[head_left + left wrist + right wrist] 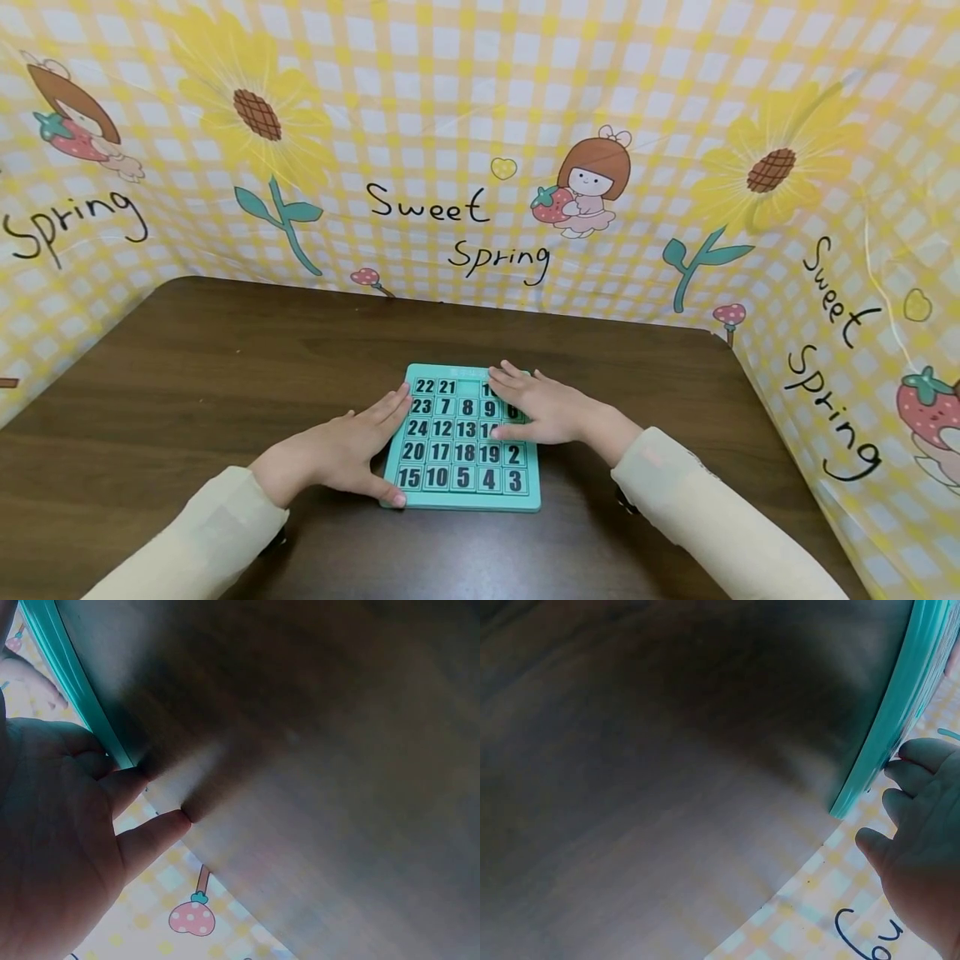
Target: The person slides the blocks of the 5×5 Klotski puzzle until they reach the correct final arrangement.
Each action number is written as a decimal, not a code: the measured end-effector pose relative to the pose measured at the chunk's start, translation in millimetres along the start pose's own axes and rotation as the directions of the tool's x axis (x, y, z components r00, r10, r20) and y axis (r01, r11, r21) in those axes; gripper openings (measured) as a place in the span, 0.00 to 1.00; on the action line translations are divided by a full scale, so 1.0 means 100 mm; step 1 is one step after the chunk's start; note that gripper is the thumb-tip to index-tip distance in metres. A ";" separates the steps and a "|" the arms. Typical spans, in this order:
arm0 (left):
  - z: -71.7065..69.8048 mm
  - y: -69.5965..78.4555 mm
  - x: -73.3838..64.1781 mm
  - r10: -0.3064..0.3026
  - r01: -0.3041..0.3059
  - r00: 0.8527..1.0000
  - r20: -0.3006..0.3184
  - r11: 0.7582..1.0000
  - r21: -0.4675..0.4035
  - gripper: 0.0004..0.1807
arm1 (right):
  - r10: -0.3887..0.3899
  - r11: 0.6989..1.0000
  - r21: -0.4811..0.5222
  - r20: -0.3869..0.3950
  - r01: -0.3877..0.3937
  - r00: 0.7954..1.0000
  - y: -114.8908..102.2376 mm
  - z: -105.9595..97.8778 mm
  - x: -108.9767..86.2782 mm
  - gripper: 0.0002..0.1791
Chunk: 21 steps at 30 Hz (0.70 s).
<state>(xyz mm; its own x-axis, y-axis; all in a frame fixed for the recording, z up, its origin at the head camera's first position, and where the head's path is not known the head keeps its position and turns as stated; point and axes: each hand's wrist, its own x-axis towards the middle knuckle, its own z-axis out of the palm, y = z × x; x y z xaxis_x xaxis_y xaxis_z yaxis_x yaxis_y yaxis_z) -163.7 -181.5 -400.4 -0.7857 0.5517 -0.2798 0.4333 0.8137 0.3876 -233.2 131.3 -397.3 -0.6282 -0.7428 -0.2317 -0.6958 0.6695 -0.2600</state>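
Note:
A teal number slide puzzle (pixel 463 507) lies flat on the table, black numbers on its tiles, with a gap in the top row right of tile 21. My left hand (pixel 341 454) rests along its left side, fingers extended at the edge and thumb on the lower left corner. Over the upper right part reaches my right hand (pixel 551 408), its thumb at the tile right of 13 and its fingers spread above the top row, covering some numbers. In the left wrist view, two straight fingers (pixel 154 841) extend past the frame; the right wrist view shows the fingers (pixel 911 776) by the teal rim.
The dark brown wooden table (pixel 300 358) surrounds the puzzle. A yellow checked cloth (pixel 420 100) with sunflowers and printed words rises behind the table and on both sides. Light cream sleeves (pixel 202 525) cover both forearms.

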 end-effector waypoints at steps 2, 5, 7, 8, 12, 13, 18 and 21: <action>0.00 0.00 0.00 0.001 -0.001 1.000 -0.001 1.000 0.001 0.74 | 0.004 1.000 0.000 0.003 -0.003 1.000 0.00 0.00 -0.01 0.48; 0.00 0.01 0.00 0.002 -0.002 1.000 -0.002 1.000 0.000 0.74 | 0.006 1.000 -0.004 0.005 -0.006 1.000 0.01 0.01 -0.01 0.48; 0.00 0.01 0.00 0.003 -0.003 1.000 -0.002 1.000 0.000 0.74 | 0.004 1.000 -0.008 0.003 -0.004 1.000 0.01 0.02 -0.01 0.48; -0.01 0.01 0.00 0.004 -0.004 1.000 -0.003 1.000 0.000 0.74 | 0.005 1.000 -0.007 0.002 -0.005 1.000 0.01 0.03 -0.01 0.48; 0.00 0.01 0.00 0.003 -0.003 1.000 -0.003 1.000 0.000 0.74 | 0.004 1.000 -0.012 0.000 -0.004 1.000 -0.01 0.04 0.01 0.48; 0.00 0.01 0.00 0.002 -0.002 1.000 -0.002 1.000 0.001 0.74 | 0.003 1.000 -0.009 0.001 -0.003 1.000 -0.01 0.04 0.02 0.48; -0.01 0.01 -0.01 0.001 -0.001 1.000 0.000 1.000 -0.005 0.74 | 0.001 1.000 -0.001 0.007 -0.001 1.000 -0.04 0.04 0.06 0.49; -0.01 0.01 -0.01 -0.001 0.001 1.000 0.001 1.000 -0.006 0.74 | -0.008 1.000 -0.003 0.009 0.008 1.000 -0.07 0.04 0.09 0.48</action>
<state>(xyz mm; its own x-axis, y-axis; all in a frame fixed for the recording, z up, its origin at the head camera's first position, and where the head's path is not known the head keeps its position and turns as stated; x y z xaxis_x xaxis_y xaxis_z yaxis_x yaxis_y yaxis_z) -162.8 -181.1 -398.9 -0.7857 0.5513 -0.2805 0.4301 0.8129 0.3927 -233.0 120.2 -401.1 -0.6192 -0.7482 -0.2383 -0.7021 0.6634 -0.2586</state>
